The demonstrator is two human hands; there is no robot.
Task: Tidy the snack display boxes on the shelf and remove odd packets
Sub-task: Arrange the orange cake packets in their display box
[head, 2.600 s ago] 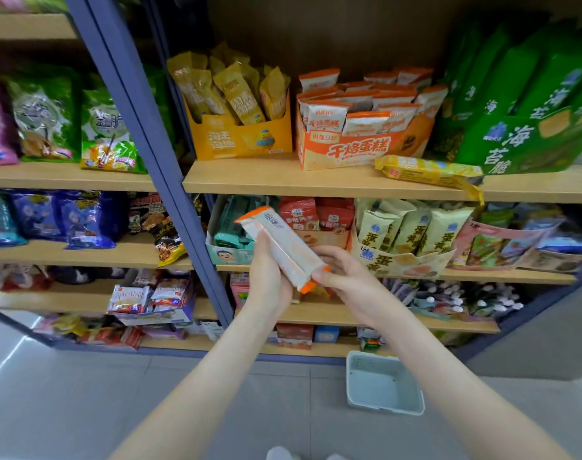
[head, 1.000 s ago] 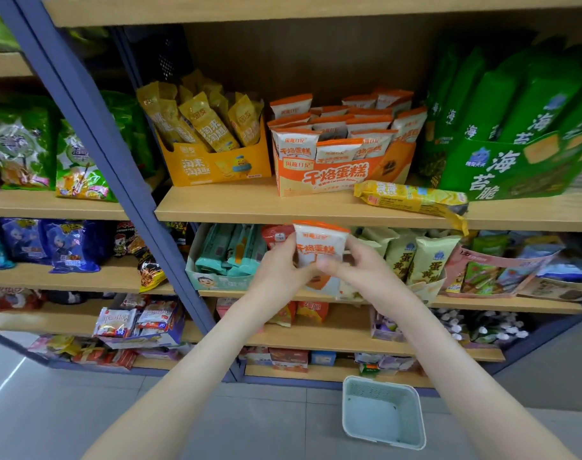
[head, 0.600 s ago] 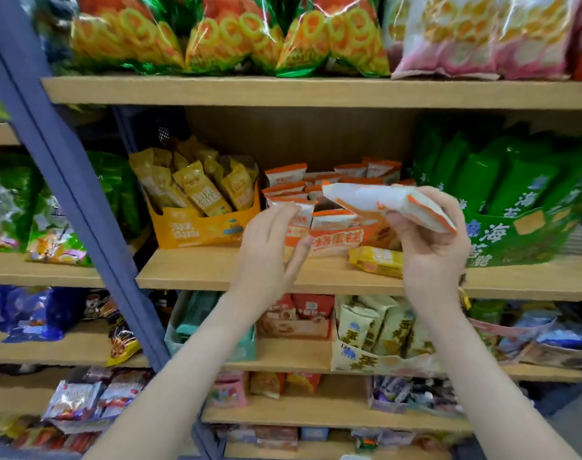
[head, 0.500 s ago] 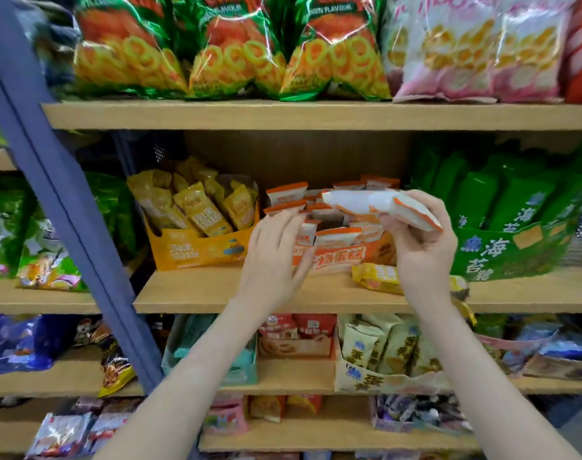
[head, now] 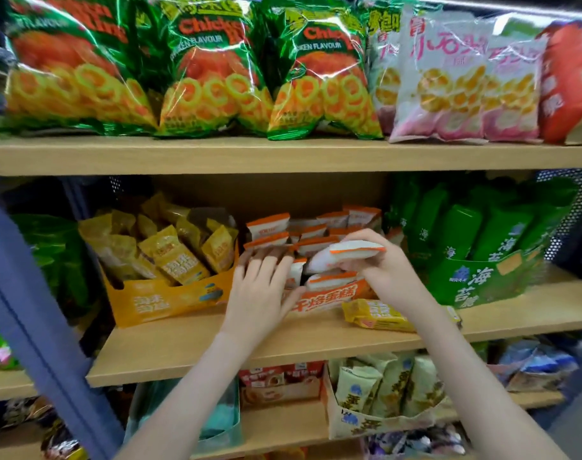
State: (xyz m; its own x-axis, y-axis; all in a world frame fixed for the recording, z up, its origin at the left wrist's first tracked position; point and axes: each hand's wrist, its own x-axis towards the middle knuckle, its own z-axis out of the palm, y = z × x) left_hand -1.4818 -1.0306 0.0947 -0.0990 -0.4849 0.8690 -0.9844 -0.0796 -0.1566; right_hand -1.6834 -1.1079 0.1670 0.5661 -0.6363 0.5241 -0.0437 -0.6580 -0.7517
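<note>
While the flat left hand [head: 263, 293] pressed the orange box's [head: 329, 298] front-left corner, the right hand [head: 382, 273] gripped a loose packet [head: 349, 252], best slotted upright.

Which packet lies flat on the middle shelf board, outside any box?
The yellow packet in front of the orange box; everything else shelved there stands inside boxes.
</note>
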